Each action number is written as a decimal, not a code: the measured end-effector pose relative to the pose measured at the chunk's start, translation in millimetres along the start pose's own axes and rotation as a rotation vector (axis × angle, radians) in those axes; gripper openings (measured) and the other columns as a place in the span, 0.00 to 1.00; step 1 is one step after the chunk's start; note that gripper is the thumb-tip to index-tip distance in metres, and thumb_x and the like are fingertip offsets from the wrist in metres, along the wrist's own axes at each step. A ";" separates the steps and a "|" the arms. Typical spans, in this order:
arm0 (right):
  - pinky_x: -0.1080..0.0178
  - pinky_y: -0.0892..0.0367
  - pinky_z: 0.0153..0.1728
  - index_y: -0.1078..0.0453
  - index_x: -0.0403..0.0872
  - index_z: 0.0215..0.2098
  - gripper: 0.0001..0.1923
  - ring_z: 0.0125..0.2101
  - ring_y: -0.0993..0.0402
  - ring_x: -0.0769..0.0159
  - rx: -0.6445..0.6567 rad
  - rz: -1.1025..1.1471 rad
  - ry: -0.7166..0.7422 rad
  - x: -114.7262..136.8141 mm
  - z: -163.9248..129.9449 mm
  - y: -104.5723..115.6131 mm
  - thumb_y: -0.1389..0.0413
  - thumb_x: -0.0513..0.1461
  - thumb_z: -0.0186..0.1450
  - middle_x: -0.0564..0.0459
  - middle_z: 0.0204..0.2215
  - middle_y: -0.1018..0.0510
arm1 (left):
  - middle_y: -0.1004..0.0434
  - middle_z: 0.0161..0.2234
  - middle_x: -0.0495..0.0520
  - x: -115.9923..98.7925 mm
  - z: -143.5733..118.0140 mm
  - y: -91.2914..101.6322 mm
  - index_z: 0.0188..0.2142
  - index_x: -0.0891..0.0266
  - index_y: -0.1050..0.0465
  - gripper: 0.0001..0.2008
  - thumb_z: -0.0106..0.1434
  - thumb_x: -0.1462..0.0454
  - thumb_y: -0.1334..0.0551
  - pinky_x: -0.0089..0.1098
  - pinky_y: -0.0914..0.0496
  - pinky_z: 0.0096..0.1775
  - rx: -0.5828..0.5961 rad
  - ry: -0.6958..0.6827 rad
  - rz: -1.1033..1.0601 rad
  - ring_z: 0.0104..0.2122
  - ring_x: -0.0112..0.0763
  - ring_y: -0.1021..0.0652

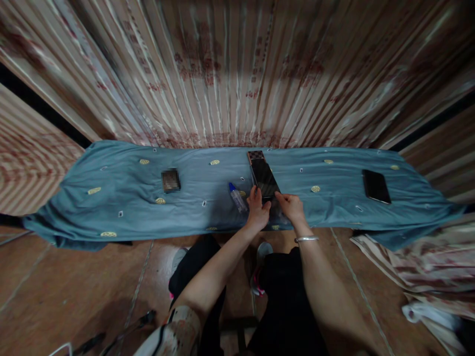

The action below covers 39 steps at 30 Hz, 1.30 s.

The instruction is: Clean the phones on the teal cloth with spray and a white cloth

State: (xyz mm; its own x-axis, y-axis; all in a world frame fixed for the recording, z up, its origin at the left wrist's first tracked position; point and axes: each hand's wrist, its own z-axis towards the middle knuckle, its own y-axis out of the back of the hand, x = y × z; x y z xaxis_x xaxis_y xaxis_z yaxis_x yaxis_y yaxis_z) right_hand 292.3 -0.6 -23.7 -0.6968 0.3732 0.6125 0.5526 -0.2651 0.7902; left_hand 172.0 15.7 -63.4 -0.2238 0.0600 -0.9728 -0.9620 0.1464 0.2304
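Teal patterned cloth, wrinkled, over a low surface: two glossy flat black phones, one clamped between left hand and right hand fingers, one well right; one clear blue-capped bottle just left.

Both arms reach forward; left hand and right hand close together (fingers curled).

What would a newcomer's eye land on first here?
Both hands meet at the table's middle: the left hand and right hand grip the near end of a dark phone above the teal cloth. A small blue-capped bottle lies just left of them; another dark phone lies far right.
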 end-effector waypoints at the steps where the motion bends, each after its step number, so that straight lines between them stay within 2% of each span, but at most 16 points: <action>1: 0.64 0.50 0.25 0.43 0.50 0.12 0.25 0.20 0.40 0.67 0.005 -0.006 -0.002 0.1 0.1 -0.4 0.48 0.49 0.64 0.56 0.13 0.38 | 0.48 0.67 0.63 0.4 0.5 -0.1 0.61 0.59 0.39 0.31 0.57 0.67 0.40 0.47 0.54 0.65 -0.006 0.002 0.004 0.67 0.45 0.45; 7: 0.63 0.51 0.26 0.39 0.49 0.12 0.25 0.21 0.36 0.68 0.005 -0.025 0.013 1.4 -1.2 -1.8 0.47 0.48 0.65 0.54 0.15 0.33 | 0.48 0.67 0.64 3.0 -1.3 -2.1 0.62 0.61 0.42 0.32 0.57 0.66 0.39 0.48 0.53 0.64 -0.022 -0.031 0.052 0.66 0.46 0.44; 12: 0.64 0.51 0.24 0.39 0.49 0.11 0.27 0.19 0.38 0.69 0.022 0.020 0.000 -4.6 -3.4 4.9 0.46 0.50 0.64 0.56 0.12 0.37 | 0.48 0.67 0.66 2.6 -4.7 -1.8 0.63 0.63 0.42 0.33 0.57 0.64 0.39 0.50 0.49 0.63 -0.005 -0.038 0.095 0.65 0.50 0.43; 15: 0.65 0.51 0.21 0.40 0.49 0.10 0.30 0.16 0.41 0.71 0.044 0.215 -0.007 -10.8 -5.3 9.3 0.44 0.58 0.59 0.58 0.09 0.40 | 0.49 0.67 0.66 -0.3 -10.0 1.8 0.63 0.63 0.43 0.34 0.57 0.64 0.40 0.51 0.49 0.64 0.008 -0.067 0.087 0.65 0.50 0.43; 18: 0.66 0.47 0.19 0.36 0.48 0.13 0.30 0.15 0.40 0.71 0.089 0.556 -0.034 -9.4 -9.1 10.7 0.42 0.63 0.53 0.58 0.10 0.35 | 0.48 0.68 0.64 -6.3 -18.0 11.2 0.64 0.61 0.44 0.34 0.58 0.64 0.40 0.51 0.50 0.64 0.013 -0.127 0.070 0.66 0.49 0.44; 21: 0.67 0.40 0.19 0.29 0.47 0.19 0.27 0.17 0.34 0.70 0.163 0.863 -0.092 3.7 -14.2 9.6 0.36 0.62 0.47 0.56 0.15 0.27 | 0.48 0.68 0.64 -14.2 -26.2 26.9 0.64 0.61 0.44 0.33 0.59 0.64 0.42 0.51 0.50 0.64 0.036 -0.213 0.076 0.66 0.47 0.45; 23: 0.68 0.38 0.19 0.26 0.47 0.21 0.25 0.17 0.32 0.69 0.208 0.983 -0.138 16.0 -17.3 7.8 0.32 0.59 0.43 0.55 0.16 0.24 | 0.47 0.67 0.62 -18.7 -30.2 39.2 0.64 0.59 0.44 0.32 0.60 0.64 0.42 0.51 0.50 0.65 0.041 -0.263 0.072 0.67 0.45 0.44; 27: 0.68 0.34 0.20 0.25 0.47 0.22 0.23 0.18 0.29 0.69 0.301 1.102 -0.202 38.7 -21.4 -0.6 0.29 0.55 0.41 0.55 0.18 0.22 | 0.48 0.68 0.62 -21.8 -32.3 64.5 0.64 0.59 0.44 0.32 0.60 0.64 0.42 0.50 0.46 0.64 0.037 -0.295 0.063 0.66 0.44 0.44; 30: 0.68 0.33 0.22 0.25 0.47 0.22 0.22 0.19 0.28 0.69 0.398 1.099 -0.200 51.0 -23.3 -13.1 0.29 0.55 0.41 0.56 0.19 0.22 | 0.46 0.67 0.63 -19.5 -28.4 85.5 0.64 0.60 0.43 0.32 0.60 0.64 0.41 0.50 0.49 0.64 -0.017 -0.276 0.113 0.66 0.45 0.43; 34: 0.67 0.36 0.22 0.26 0.47 0.21 0.24 0.19 0.30 0.69 0.545 1.009 -0.092 66.6 -28.0 -39.0 0.32 0.58 0.43 0.56 0.18 0.23 | 0.46 0.67 0.65 -10.3 -21.8 116.9 0.64 0.63 0.43 0.33 0.60 0.63 0.40 0.48 0.48 0.64 -0.136 -0.227 0.129 0.65 0.46 0.42; 39: 0.66 0.38 0.25 0.28 0.46 0.22 0.26 0.22 0.31 0.69 0.700 0.805 0.179 92.0 -42.2 -81.5 0.39 0.61 0.50 0.55 0.21 0.25 | 0.46 0.67 0.57 12.6 -20.7 155.8 0.65 0.53 0.45 0.34 0.60 0.63 0.39 0.49 0.48 0.64 -0.273 -0.148 0.121 0.66 0.43 0.43</action>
State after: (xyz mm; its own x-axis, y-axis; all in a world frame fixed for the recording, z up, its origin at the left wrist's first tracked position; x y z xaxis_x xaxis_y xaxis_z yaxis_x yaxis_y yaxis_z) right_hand 163.9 17.8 -30.8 -0.0377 0.1658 0.9854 0.9769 0.2136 0.0014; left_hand 16.0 18.9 -40.3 -0.3328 0.2062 -0.9202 -0.9408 -0.1393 0.3090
